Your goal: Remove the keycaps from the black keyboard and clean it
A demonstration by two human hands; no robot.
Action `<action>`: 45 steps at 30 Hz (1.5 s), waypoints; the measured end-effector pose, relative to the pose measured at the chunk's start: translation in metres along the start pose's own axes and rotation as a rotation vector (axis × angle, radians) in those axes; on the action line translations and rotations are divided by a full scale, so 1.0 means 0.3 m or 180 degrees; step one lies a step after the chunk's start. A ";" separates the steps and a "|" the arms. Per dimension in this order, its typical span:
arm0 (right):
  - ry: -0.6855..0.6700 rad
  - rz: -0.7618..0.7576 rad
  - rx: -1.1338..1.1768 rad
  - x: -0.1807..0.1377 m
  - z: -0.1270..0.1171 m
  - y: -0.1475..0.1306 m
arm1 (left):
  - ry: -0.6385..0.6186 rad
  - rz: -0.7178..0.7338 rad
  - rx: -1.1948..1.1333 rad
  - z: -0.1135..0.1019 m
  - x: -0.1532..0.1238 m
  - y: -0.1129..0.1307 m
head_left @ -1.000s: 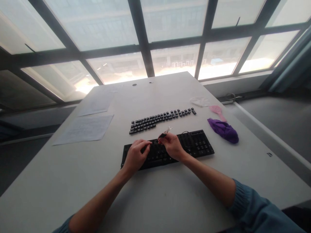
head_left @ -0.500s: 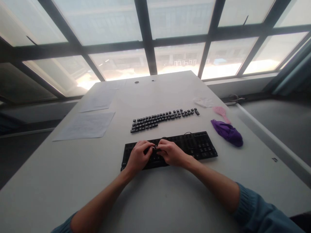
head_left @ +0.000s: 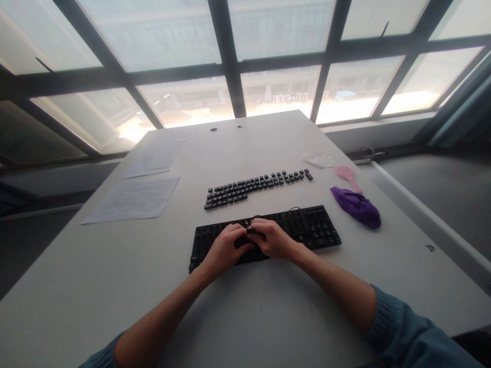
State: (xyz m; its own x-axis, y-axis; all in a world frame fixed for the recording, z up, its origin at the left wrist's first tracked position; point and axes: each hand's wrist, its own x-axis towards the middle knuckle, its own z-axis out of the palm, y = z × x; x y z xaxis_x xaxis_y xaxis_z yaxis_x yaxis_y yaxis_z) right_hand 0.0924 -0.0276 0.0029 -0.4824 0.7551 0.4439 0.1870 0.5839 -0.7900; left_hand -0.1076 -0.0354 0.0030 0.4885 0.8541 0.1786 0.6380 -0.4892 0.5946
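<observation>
Our two hands meet over the middle of the black keyboard [head_left: 320, 230], which lies flat on the table [head_left: 249, 312] straight in front of us. The left hand [head_left: 223, 249] is half curled, its fingers bent down onto the keys. We cannot tell whether it grips anything or only steadies the place. The right hand [head_left: 275, 240] has its fingers drawn together, and at their tips, just where both hands touch, there is a small dark piece [head_left: 250, 231]. The right hand seems to pinch it, but the piece is too small for us to say what it is. We think the hands are so near each other because the work is fine and needs the fingertips of both sides.

Beyond the hands, well apart from the keyboard, loose keycaps [head_left: 257, 185] lie in neat rows, probably so that their order is kept. To the right of the right hand lie a purple cloth [head_left: 356, 208] and, farther off, a pink brush [head_left: 344, 175], both likely within easy reach. Far to the left of the left hand rest sheets of paper [head_left: 132, 200].
</observation>
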 end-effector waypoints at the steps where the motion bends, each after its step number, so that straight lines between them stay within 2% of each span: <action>1: -0.0001 0.0037 0.0000 0.001 0.000 0.000 | 0.0013 0.0005 -0.0016 0.000 -0.001 -0.002; 5: 0.0150 0.0324 0.0111 0.008 0.002 0.007 | 0.0080 0.0034 -0.0029 0.002 -0.004 -0.005; 9: 0.0016 0.0459 0.0024 0.012 0.006 0.015 | 0.0061 0.0023 -0.0070 0.004 -0.004 -0.002; 15: -0.0276 -0.0289 -0.0574 -0.014 0.022 0.024 | 0.0122 -0.0007 -0.0155 0.007 -0.005 0.006; 17: -0.0275 -0.0406 -0.0601 -0.021 0.023 0.029 | 0.0095 0.0029 -0.0102 0.008 -0.006 0.008; 23: 0.0147 0.0129 0.0006 -0.017 0.012 0.041 | 0.0075 0.0189 0.0352 0.014 -0.007 0.016; 29: 0.0267 0.0260 0.0219 -0.011 0.005 0.038 | 0.0130 0.0182 0.0625 0.028 -0.017 0.039; 34: 0.0445 0.0327 0.0463 -0.006 0.003 0.023 | 0.0211 0.0156 0.0208 0.023 -0.014 0.040; 39: 0.0605 0.0411 0.0290 -0.005 0.009 0.018 | 0.0301 0.0070 -0.0190 0.009 -0.010 0.045; 45: 0.0386 0.0375 0.0101 -0.005 0.012 0.029 | 0.0617 -0.0122 -0.0363 0.002 -0.006 0.048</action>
State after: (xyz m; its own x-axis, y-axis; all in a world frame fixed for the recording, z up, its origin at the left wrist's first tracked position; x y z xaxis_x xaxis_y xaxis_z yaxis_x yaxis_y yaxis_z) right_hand 0.0918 -0.0249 -0.0061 -0.3515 0.8494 0.3937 0.2081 0.4810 -0.8517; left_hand -0.0991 -0.0441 0.0108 0.3347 0.8950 0.2949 0.5771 -0.4421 0.6867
